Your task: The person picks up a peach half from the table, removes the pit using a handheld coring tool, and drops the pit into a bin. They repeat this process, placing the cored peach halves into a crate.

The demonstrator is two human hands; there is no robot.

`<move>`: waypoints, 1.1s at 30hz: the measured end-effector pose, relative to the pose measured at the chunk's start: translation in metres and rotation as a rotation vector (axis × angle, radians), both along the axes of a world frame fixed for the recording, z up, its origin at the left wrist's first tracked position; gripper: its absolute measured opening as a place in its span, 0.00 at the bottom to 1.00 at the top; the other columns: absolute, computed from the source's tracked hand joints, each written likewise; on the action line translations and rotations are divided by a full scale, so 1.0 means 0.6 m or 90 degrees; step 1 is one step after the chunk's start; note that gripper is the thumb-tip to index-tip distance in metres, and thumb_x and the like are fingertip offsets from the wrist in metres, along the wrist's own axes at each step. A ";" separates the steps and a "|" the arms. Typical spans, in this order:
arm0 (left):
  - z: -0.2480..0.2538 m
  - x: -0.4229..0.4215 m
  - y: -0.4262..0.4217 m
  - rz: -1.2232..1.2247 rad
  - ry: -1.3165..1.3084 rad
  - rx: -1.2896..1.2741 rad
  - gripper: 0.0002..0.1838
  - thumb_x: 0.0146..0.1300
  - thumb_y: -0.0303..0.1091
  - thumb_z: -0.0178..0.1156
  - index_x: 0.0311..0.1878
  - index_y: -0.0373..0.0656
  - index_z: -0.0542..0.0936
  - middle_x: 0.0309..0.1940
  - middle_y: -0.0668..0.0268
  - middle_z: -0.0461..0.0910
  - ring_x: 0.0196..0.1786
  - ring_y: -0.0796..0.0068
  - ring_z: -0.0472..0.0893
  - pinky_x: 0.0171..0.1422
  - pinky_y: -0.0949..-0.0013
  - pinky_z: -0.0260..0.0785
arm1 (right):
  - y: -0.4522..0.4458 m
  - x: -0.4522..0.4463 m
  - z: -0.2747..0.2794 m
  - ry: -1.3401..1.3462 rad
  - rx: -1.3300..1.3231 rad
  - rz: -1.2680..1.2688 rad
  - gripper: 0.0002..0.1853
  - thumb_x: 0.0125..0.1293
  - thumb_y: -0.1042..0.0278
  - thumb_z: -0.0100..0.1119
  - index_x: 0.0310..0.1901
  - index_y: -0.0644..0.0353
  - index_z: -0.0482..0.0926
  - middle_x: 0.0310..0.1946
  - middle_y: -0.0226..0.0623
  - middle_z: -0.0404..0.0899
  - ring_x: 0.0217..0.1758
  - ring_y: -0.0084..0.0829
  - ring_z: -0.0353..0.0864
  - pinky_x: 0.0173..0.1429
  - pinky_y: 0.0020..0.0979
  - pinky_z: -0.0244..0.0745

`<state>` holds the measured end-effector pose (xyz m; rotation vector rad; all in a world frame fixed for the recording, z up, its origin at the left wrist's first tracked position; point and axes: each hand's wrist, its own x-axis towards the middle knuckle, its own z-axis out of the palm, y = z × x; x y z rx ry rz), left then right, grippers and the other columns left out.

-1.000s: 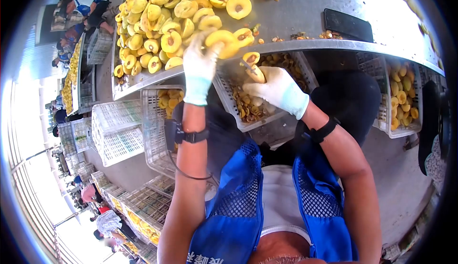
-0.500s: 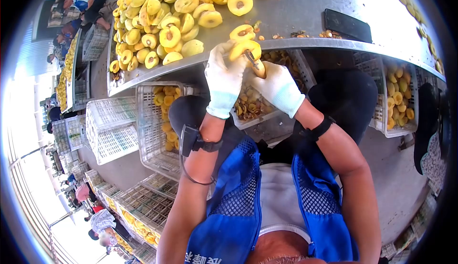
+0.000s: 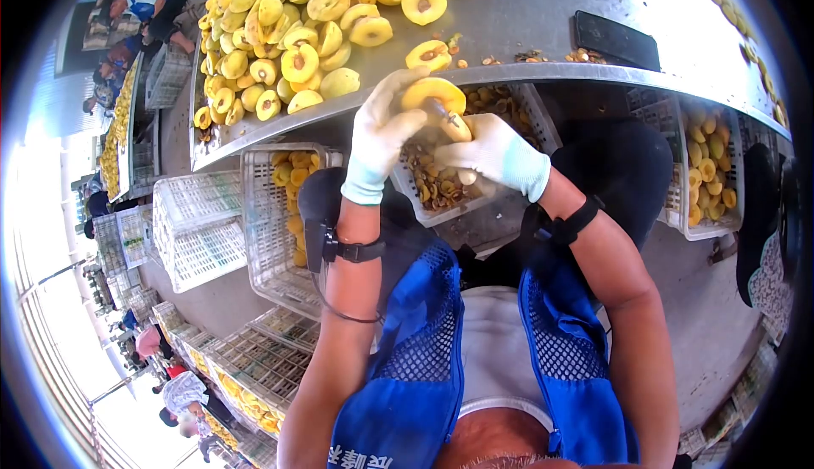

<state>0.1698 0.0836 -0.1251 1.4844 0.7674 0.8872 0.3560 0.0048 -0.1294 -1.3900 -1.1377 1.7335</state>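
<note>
My left hand (image 3: 379, 132), in a white glove, holds a halved yellow fruit (image 3: 433, 93) between thumb and fingers just off the table's front edge. In my gloved right hand (image 3: 494, 150) is a small tool with a wooden-looking handle (image 3: 459, 128); its metal tip meets the cut face of the fruit. Another fruit half (image 3: 428, 55) lies on the metal table (image 3: 517, 24) just beyond. Many more halves form a pile (image 3: 297, 32) at the table's left. Under my hands sits a crate (image 3: 428, 213) of pits and scraps.
A black phone (image 3: 616, 41) lies on the table near its front edge. Crates with yellow fruit stand below at left (image 3: 263, 253) and right (image 3: 697, 233). A white crate (image 3: 197, 230) is farther left. Several people are in the left background, one in patterned clothing (image 3: 184, 391).
My left hand came from the pile's edge to the tool with a fruit half. Since the middle frame, its fingers have spread somewhat and the fruit's cut face has tilted.
</note>
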 end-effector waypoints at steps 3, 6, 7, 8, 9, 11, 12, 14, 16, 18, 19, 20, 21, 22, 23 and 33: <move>-0.007 0.010 0.004 -0.080 -0.149 -0.039 0.29 0.71 0.45 0.60 0.64 0.28 0.79 0.60 0.53 0.81 0.56 0.65 0.84 0.64 0.65 0.77 | 0.004 0.005 0.004 0.024 -0.032 0.030 0.14 0.64 0.61 0.68 0.34 0.65 0.82 0.22 0.34 0.84 0.23 0.25 0.83 0.32 0.29 0.79; -0.025 0.018 -0.003 -0.056 -0.128 -0.128 0.44 0.74 0.67 0.56 0.65 0.26 0.76 0.52 0.45 0.86 0.50 0.56 0.89 0.58 0.58 0.83 | -0.002 -0.008 0.032 -0.049 -0.016 0.055 0.15 0.63 0.60 0.67 0.35 0.67 0.83 0.23 0.36 0.84 0.26 0.26 0.86 0.36 0.30 0.81; -0.026 0.020 -0.007 -0.013 -0.120 -0.158 0.40 0.76 0.64 0.55 0.61 0.27 0.78 0.48 0.46 0.87 0.46 0.57 0.89 0.55 0.59 0.84 | 0.000 -0.009 0.027 -0.088 0.025 0.080 0.17 0.62 0.58 0.67 0.37 0.68 0.84 0.24 0.38 0.85 0.29 0.28 0.87 0.40 0.31 0.82; -0.027 0.025 -0.012 0.031 -0.111 -0.189 0.37 0.78 0.61 0.55 0.57 0.27 0.80 0.44 0.47 0.89 0.42 0.58 0.90 0.52 0.59 0.84 | -0.002 -0.012 0.022 -0.118 0.048 0.082 0.17 0.62 0.58 0.67 0.37 0.67 0.84 0.25 0.39 0.86 0.30 0.28 0.87 0.40 0.31 0.82; -0.026 0.028 -0.015 0.039 -0.090 -0.174 0.35 0.79 0.60 0.54 0.56 0.27 0.81 0.43 0.48 0.89 0.41 0.59 0.90 0.50 0.60 0.85 | -0.004 -0.014 0.018 -0.148 0.071 0.083 0.17 0.62 0.57 0.67 0.38 0.67 0.84 0.25 0.40 0.86 0.30 0.28 0.88 0.40 0.31 0.82; -0.021 0.034 -0.017 0.052 -0.048 -0.142 0.33 0.80 0.57 0.53 0.53 0.28 0.82 0.40 0.49 0.89 0.38 0.61 0.90 0.46 0.61 0.85 | -0.004 -0.017 0.009 -0.159 0.093 0.082 0.17 0.61 0.56 0.67 0.38 0.66 0.85 0.25 0.40 0.86 0.31 0.29 0.88 0.41 0.31 0.82; -0.020 0.037 -0.019 0.062 -0.050 -0.140 0.32 0.80 0.57 0.54 0.53 0.28 0.83 0.40 0.49 0.89 0.37 0.61 0.89 0.45 0.62 0.85 | -0.005 -0.016 0.003 -0.141 0.090 0.082 0.17 0.61 0.56 0.68 0.38 0.65 0.85 0.25 0.40 0.86 0.32 0.29 0.88 0.42 0.31 0.82; -0.020 0.041 -0.024 0.081 -0.052 -0.140 0.31 0.80 0.56 0.54 0.52 0.29 0.83 0.39 0.49 0.89 0.36 0.63 0.89 0.43 0.64 0.84 | -0.007 -0.014 0.009 -0.089 0.053 0.094 0.17 0.60 0.55 0.69 0.38 0.64 0.86 0.25 0.39 0.85 0.31 0.29 0.87 0.41 0.31 0.82; -0.025 0.042 -0.027 0.084 -0.102 -0.184 0.31 0.80 0.58 0.53 0.52 0.31 0.83 0.40 0.50 0.89 0.37 0.62 0.89 0.44 0.62 0.84 | -0.008 -0.008 0.026 -0.023 -0.012 0.120 0.17 0.60 0.55 0.70 0.37 0.64 0.86 0.24 0.37 0.84 0.29 0.28 0.86 0.40 0.30 0.81; -0.032 0.043 -0.028 0.069 -0.181 -0.251 0.32 0.80 0.59 0.51 0.52 0.34 0.83 0.41 0.50 0.88 0.39 0.61 0.88 0.44 0.60 0.84 | -0.007 -0.008 0.016 0.041 -0.016 0.124 0.16 0.61 0.57 0.71 0.35 0.64 0.85 0.22 0.35 0.83 0.23 0.26 0.82 0.32 0.30 0.79; -0.034 0.044 -0.028 0.053 -0.234 -0.297 0.32 0.80 0.60 0.50 0.52 0.35 0.82 0.41 0.51 0.88 0.40 0.60 0.88 0.45 0.59 0.83 | -0.008 -0.008 0.012 0.074 -0.017 0.125 0.15 0.61 0.58 0.71 0.34 0.65 0.85 0.22 0.35 0.82 0.20 0.25 0.80 0.29 0.30 0.77; -0.034 0.045 -0.027 0.036 -0.288 -0.342 0.32 0.80 0.61 0.49 0.52 0.36 0.82 0.42 0.51 0.88 0.41 0.60 0.88 0.45 0.58 0.83 | -0.009 -0.007 0.011 0.128 -0.049 0.135 0.15 0.62 0.59 0.71 0.34 0.65 0.85 0.21 0.34 0.81 0.17 0.24 0.77 0.25 0.29 0.75; -0.033 0.044 -0.030 0.028 -0.318 -0.367 0.32 0.80 0.62 0.48 0.53 0.37 0.82 0.42 0.52 0.87 0.41 0.59 0.87 0.46 0.58 0.83 | -0.011 -0.007 0.011 0.182 -0.081 0.145 0.14 0.63 0.60 0.71 0.33 0.65 0.85 0.20 0.33 0.80 0.15 0.23 0.75 0.21 0.29 0.72; -0.026 0.046 -0.034 0.020 -0.348 -0.392 0.32 0.80 0.63 0.48 0.53 0.38 0.82 0.42 0.52 0.87 0.42 0.58 0.87 0.46 0.57 0.82 | -0.012 -0.006 0.011 0.236 -0.113 0.155 0.13 0.64 0.61 0.71 0.33 0.65 0.84 0.20 0.33 0.79 0.12 0.22 0.72 0.18 0.29 0.69; -0.020 0.046 -0.036 0.012 -0.378 -0.416 0.33 0.80 0.64 0.47 0.53 0.39 0.81 0.43 0.52 0.87 0.43 0.57 0.86 0.47 0.56 0.82 | -0.015 -0.008 0.010 0.245 -0.095 0.157 0.13 0.64 0.62 0.70 0.34 0.66 0.84 0.19 0.33 0.79 0.11 0.22 0.70 0.16 0.29 0.67; 0.094 -0.185 0.017 0.336 0.668 0.264 0.14 0.67 0.34 0.70 0.52 0.38 0.88 0.48 0.57 0.90 0.51 0.65 0.88 0.63 0.64 0.76 | -0.010 0.003 0.044 0.063 -0.090 0.085 0.13 0.63 0.61 0.69 0.37 0.64 0.81 0.20 0.33 0.80 0.11 0.23 0.74 0.16 0.26 0.69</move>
